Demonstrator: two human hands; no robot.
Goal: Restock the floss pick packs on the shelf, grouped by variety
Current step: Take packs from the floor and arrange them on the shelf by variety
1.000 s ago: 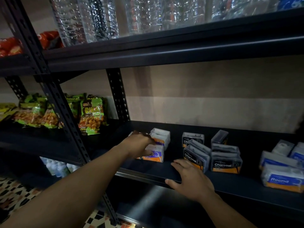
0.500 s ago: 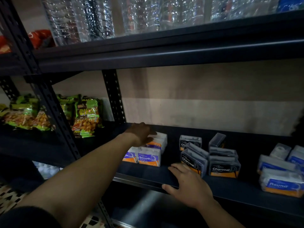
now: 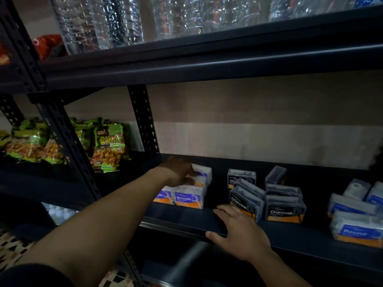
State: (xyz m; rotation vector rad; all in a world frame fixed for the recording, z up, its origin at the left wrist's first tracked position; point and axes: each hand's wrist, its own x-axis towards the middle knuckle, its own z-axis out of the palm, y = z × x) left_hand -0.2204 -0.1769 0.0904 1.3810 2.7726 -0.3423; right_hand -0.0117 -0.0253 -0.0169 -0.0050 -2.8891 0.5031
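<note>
- The floss pick packs stand in three groups on the black metal shelf, each pack a small clear plastic box with rounded corners and an orange band at the bottom
- On the left are the Smooth packs: white inside, with a purple label that reads "Smooth"; on the pack beside it only "oth" is visible
- In the middle are the Charcoal packs: dark grey inside, with a black label and white writing "Charcoal"; on one pack at the back only "Ch" shows, and some packs lean or lie on others
- On the right are the Round packs: pale inside, with a blue label that reads "Round", a little blurred
- The left hand reaches over the Smooth group and holds the rear white pack, fingers curled on its top and thumb on its near side; the label of this pack cannot be read
- The right hand lies flat on the front edge of the shelf, fingers spread and holding nothing, with the fingertips just beside the front Charcoal pack
- On the next shelf unit to the left are glossy green snack bags with the word "BIKA"
- On the shelf above are clear ribbed plastic bottles
- A black upright with rows of holes stands behind the left hand
</note>
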